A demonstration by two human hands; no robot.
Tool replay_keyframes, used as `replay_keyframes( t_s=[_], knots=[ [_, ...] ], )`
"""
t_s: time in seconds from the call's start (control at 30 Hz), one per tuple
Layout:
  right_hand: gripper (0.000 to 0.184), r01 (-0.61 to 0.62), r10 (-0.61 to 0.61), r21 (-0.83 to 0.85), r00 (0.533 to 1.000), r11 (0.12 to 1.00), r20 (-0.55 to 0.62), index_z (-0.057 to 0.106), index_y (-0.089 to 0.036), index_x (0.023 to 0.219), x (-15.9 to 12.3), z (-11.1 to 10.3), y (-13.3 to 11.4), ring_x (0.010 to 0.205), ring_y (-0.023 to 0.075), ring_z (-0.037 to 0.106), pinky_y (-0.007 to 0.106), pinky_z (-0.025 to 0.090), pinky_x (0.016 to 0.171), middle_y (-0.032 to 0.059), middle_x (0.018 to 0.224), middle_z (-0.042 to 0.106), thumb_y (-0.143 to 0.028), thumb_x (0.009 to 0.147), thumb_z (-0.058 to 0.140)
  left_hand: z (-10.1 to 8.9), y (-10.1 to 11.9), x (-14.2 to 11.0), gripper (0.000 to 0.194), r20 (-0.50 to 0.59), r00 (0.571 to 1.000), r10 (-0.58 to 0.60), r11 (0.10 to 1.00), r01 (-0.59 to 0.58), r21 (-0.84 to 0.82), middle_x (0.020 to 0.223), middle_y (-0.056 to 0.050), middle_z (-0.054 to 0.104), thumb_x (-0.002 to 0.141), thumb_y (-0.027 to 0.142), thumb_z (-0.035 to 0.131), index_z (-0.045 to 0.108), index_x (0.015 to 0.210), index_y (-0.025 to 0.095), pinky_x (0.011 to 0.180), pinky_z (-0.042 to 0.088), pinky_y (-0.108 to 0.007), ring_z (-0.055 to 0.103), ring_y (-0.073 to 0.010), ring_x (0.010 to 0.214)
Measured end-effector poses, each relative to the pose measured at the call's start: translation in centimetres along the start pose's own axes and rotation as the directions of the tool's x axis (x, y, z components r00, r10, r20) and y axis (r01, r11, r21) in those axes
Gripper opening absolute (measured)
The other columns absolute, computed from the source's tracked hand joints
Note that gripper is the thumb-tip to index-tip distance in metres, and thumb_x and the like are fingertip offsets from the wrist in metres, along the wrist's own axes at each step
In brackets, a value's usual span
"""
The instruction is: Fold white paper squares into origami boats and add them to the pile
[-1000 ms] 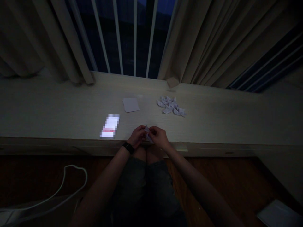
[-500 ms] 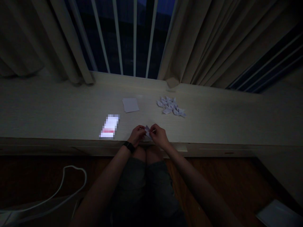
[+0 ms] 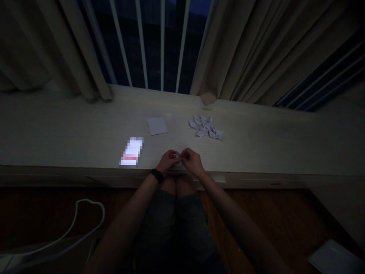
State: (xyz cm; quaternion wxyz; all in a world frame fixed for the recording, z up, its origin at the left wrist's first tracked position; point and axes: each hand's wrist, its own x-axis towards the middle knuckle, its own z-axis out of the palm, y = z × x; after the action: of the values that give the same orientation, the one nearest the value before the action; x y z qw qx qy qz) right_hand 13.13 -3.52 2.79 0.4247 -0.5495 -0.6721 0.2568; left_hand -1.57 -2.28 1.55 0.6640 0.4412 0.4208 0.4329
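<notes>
One paper (image 3: 178,154) between both hands (image 3: 167,161) (image 3: 193,161)

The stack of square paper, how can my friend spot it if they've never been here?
Find the barred window, then the long pale ledge below it. On that ledge, beyond the left hand and left of the pile of folded paper, lies the stack of square paper. It looks flat with straight edges, while the pile is pointy and jumbled.
</notes>
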Motion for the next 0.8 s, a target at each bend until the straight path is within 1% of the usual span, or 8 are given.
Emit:
replay_keyframes(
  t_s=[0.03, 0.13, 0.2, 0.33, 0.43, 0.5, 0.63, 0.8],
  knots=[
    [0.003, -0.016, 0.016, -0.003, 1.0, 1.0, -0.01, 0.057, -0.02, 0.072, 0.1, 0.0, 0.1, 0.062, 0.0139, 0.059, 0.025, 0.045, 0.061, -0.0019, 0.066, 0.062, -0.018, 0.07, 0.057, -0.1, -0.1, 0.1, 0.034, -0.023, 1.0, -0.002, 1.0, 0.002, -0.018, 0.069, 0.004, 0.057, 0.056, 0.016, 0.068, 0.054, 0.087, 0.017, 0.049, 0.033, -0.019, 0.051, -0.0082, 0.054],
    [0.009, -0.068, 0.069, 0.03, 0.997, 0.997, -0.036, 0.056, -0.019, 0.07, 0.4, -0.1, 0.4, 0.06, 0.0136, 0.057, 0.024, 0.044, 0.058, -0.0021, 0.064, 0.06, -0.025, 0.068, 0.063, -0.1, -0.3, 0.1, 0.03, -0.094, 0.995, 0.015, 0.998, -0.02, -0.057, 0.067, 0.004, 0.055, 0.057, 0.019, 0.068, 0.052, 0.083, 0.018, 0.048, 0.033, -0.019, 0.051, -0.0086, 0.054],
    [0.01, -0.084, 0.087, 0.056, 0.995, 0.995, -0.055, 0.056, -0.019, 0.071, 0.4, 0.0, 0.5, 0.06, 0.0135, 0.057, 0.024, 0.045, 0.058, -0.0018, 0.065, 0.06, -0.025, 0.068, 0.063, -0.1, -0.3, 0.1, 0.029, -0.106, 0.994, 0.023, 0.998, -0.029, -0.053, 0.065, 0.005, 0.054, 0.058, 0.02, 0.068, 0.05, 0.081, 0.019, 0.047, 0.032, -0.018, 0.05, -0.0081, 0.053],
    [0.003, -0.045, 0.05, 0.069, 0.996, 0.997, -0.08, 0.058, -0.019, 0.071, 0.1, 0.1, 0.3, 0.061, 0.014, 0.058, 0.024, 0.045, 0.059, -0.001, 0.066, 0.062, -0.019, 0.068, 0.057, 0.0, -0.1, -0.1, 0.03, -0.044, 0.999, -0.009, 1.0, 0.008, -0.023, 0.063, 0.006, 0.055, 0.063, 0.024, 0.067, 0.047, 0.086, 0.02, 0.045, 0.031, -0.018, 0.048, -0.0075, 0.049],
    [0.015, -0.013, 0.017, 0.079, 0.999, 0.997, -0.047, 0.064, -0.02, 0.073, -0.3, 0.2, 0.0, 0.063, 0.0149, 0.06, 0.025, 0.047, 0.062, 0.0003, 0.071, 0.066, -0.015, 0.07, 0.05, -0.1, -0.1, -0.3, 0.033, 0.046, 0.999, -0.027, 0.999, 0.028, -0.021, 0.064, 0.004, 0.057, 0.064, 0.024, 0.068, 0.047, 0.089, 0.02, 0.047, 0.033, -0.018, 0.048, -0.0075, 0.049],
    [0.019, -0.004, 0.007, 0.074, 0.999, 0.997, -0.039, 0.067, -0.02, 0.076, -0.4, 0.2, 0.0, 0.067, 0.0161, 0.063, 0.026, 0.048, 0.065, 0.0018, 0.075, 0.069, -0.015, 0.072, 0.048, -0.2, -0.1, -0.3, 0.034, 0.071, 0.997, -0.032, 0.998, 0.035, -0.044, 0.065, 0.004, 0.057, 0.064, 0.023, 0.069, 0.048, 0.09, 0.019, 0.047, 0.032, -0.018, 0.048, -0.0069, 0.049],
    [0.024, 0.037, -0.034, 0.088, 0.999, 0.995, -0.033, 0.071, -0.02, 0.08, -0.7, 0.4, 0.5, 0.078, 0.0179, 0.066, 0.029, 0.05, 0.074, 0.0039, 0.084, 0.072, -0.014, 0.074, 0.048, 0.0, 0.0, -0.4, 0.034, 0.058, 0.996, -0.069, 0.993, 0.074, -0.092, 0.063, 0.005, 0.054, 0.064, 0.026, 0.07, 0.049, 0.09, 0.019, 0.045, 0.029, -0.017, 0.047, -0.0066, 0.049],
    [0.026, 0.042, -0.042, 0.104, 0.999, 0.994, -0.001, 0.073, -0.02, 0.087, -1.0, 0.2, 0.6, 0.082, 0.0181, 0.067, 0.03, 0.051, 0.076, 0.0042, 0.088, 0.073, -0.013, 0.076, 0.051, 0.3, 0.0, -0.4, 0.035, 0.024, 0.996, -0.081, 0.99, 0.083, -0.118, 0.063, 0.005, 0.053, 0.063, 0.029, 0.071, 0.049, 0.088, 0.019, 0.045, 0.031, -0.016, 0.049, -0.0074, 0.05]
  ],
)
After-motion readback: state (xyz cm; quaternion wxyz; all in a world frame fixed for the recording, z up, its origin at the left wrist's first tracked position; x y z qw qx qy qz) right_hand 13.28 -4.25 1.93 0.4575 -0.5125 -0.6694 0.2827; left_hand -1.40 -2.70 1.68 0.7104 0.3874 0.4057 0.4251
